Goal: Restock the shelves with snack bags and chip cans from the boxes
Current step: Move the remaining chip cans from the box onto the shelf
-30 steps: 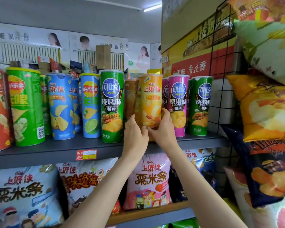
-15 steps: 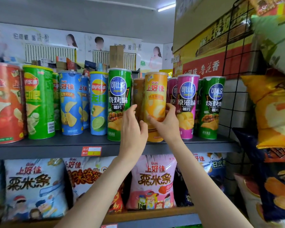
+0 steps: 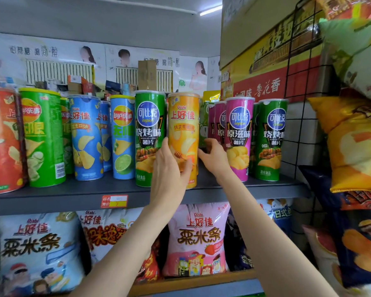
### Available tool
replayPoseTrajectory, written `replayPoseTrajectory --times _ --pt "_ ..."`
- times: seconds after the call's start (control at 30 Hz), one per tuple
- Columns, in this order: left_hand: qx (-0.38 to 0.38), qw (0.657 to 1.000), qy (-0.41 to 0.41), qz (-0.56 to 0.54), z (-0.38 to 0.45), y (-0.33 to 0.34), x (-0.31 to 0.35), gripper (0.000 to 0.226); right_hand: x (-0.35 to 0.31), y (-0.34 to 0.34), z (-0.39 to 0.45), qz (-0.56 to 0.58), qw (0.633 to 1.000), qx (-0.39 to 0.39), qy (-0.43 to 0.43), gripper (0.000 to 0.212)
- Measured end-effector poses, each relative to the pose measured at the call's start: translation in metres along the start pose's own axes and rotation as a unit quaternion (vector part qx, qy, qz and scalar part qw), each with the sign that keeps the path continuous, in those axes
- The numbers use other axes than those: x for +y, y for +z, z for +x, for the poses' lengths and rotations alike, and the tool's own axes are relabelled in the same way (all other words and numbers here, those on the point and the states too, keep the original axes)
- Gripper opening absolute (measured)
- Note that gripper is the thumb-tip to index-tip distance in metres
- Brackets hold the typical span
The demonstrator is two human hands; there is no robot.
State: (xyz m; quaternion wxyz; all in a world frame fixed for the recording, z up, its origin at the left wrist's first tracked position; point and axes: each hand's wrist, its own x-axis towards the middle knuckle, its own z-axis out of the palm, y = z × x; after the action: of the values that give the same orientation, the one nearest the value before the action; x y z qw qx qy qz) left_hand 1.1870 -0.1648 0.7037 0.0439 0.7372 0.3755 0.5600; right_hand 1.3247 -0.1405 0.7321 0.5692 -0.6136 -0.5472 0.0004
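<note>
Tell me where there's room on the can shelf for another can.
Bare shelf shows right of the orange can, before the pink can, where the right hand reaches. Left of that, cans stand packed.

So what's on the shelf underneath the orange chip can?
Under the orange chip can sits a pink snack bag, with more bags beside it. The forearms cover parts of that row, so what lies behind them stays hidden.

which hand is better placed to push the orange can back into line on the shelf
Left, probably. The left hand already grips the orange can low on its front. The right hand has its fingers in the gap beside the magenta can, off the orange can, it seems.
</note>
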Motion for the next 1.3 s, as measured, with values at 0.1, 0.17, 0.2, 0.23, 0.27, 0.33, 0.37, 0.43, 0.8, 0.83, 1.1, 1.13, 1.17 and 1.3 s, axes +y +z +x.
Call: replayPoseTrajectory --times 0.1,0.17,0.2,0.23,0.27,0.33,0.37,0.43,0.8,0.83,1.1,1.13,1.17,1.3 --pt "-0.020 0.999 -0.003 0.025 -0.002 -0.002 -0.004 0.080 0.000 0.006 0.015 -0.007 0.997 -0.068 0.033 0.059" --pt "-0.023 0.999 -0.002 0.034 -0.003 -0.003 -0.006 0.081 0.000 0.010 0.018 0.056 0.991 -0.107 0.062 0.062" --pt "-0.025 0.999 -0.002 0.039 -0.004 -0.003 -0.007 0.081 0.001 0.011 0.018 0.094 0.985 -0.124 0.076 0.061" --pt "-0.028 0.999 -0.001 0.046 -0.005 -0.003 -0.007 0.082 0.001 0.013 0.017 0.117 0.981 -0.132 0.085 0.060" --pt "-0.030 0.998 0.001 0.053 -0.005 -0.002 -0.006 0.083 0.001 0.014 0.017 0.118 0.980 -0.130 0.088 0.059" --pt "-0.030 0.998 0.004 0.063 -0.007 0.000 -0.005 0.086 0.001 0.013 0.017 0.074 0.988 -0.110 0.081 0.059" --pt "-0.029 0.997 0.005 0.066 -0.007 0.001 -0.004 0.086 0.001 0.011 0.016 0.045 0.991 -0.096 0.076 0.059" --pt "-0.029 0.997 0.008 0.077 -0.008 0.003 -0.004 0.088 0.001 0.007 0.014 0.010 0.994 -0.074 0.076 0.058" --pt "-0.034 0.993 0.028 0.105 -0.010 0.004 -0.009 0.087 0.005 0.008 0.005 -0.064 0.996 -0.030 0.053 0.074" --pt "-0.035 0.993 0.029 0.107 -0.010 0.004 -0.009 0.086 0.006 0.009 0.004 -0.071 0.996 -0.027 0.047 0.075" --pt "-0.040 0.991 0.025 0.122 -0.009 0.005 -0.010 0.084 0.009 0.006 0.006 0.015 0.995 -0.048 0.091 0.091" --pt "-0.038 0.991 0.027 0.122 -0.009 0.005 -0.010 0.084 0.009 0.008 0.005 -0.002 0.997 -0.030 0.078 0.092" --pt "-0.036 0.991 0.028 0.122 -0.009 0.006 -0.010 0.084 0.010 0.010 0.004 -0.021 0.998 -0.013 0.064 0.093" --pt "-0.038 0.991 0.026 0.124 -0.010 0.006 -0.011 0.083 0.010 0.014 0.003 -0.037 0.998 -0.022 0.053 0.088"
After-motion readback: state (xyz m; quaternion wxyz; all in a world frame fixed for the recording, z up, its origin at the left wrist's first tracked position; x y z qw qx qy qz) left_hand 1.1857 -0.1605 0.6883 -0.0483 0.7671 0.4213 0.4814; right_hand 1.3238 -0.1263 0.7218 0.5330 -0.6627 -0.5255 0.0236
